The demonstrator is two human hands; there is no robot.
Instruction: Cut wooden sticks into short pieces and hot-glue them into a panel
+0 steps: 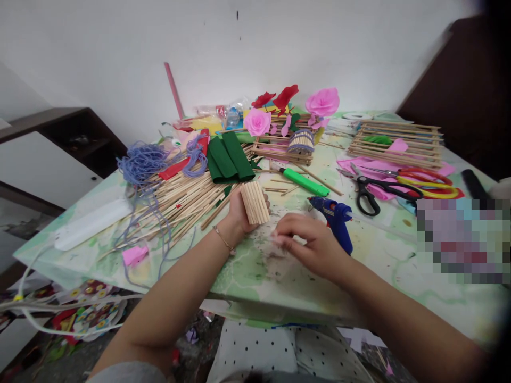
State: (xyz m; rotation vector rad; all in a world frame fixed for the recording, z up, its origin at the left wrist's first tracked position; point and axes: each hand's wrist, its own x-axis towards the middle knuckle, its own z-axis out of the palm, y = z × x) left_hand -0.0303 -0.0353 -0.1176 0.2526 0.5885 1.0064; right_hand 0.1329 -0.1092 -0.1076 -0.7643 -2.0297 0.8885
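Note:
My left hand (238,211) is wrapped round a small piece made of short wooden sticks laid side by side (255,204), held upright above the table. Just to its right, my right hand (305,239) has its thumb and fingertips pinched together; whatever lies between them is too small to make out. Beyond my right hand a blue glue gun (338,221) lies on the cloth. A green utility knife (305,182) rests behind the glue gun. Long thin sticks (179,205) are heaped to the left of my left hand.
Purple yarn (143,162), folded green paper (229,158) and a white power strip (93,223) lie at left. Stick frames with paper flowers (257,122) stand at the back. Black scissors (369,194), red and yellow scissors and another stick frame (395,143) are at right.

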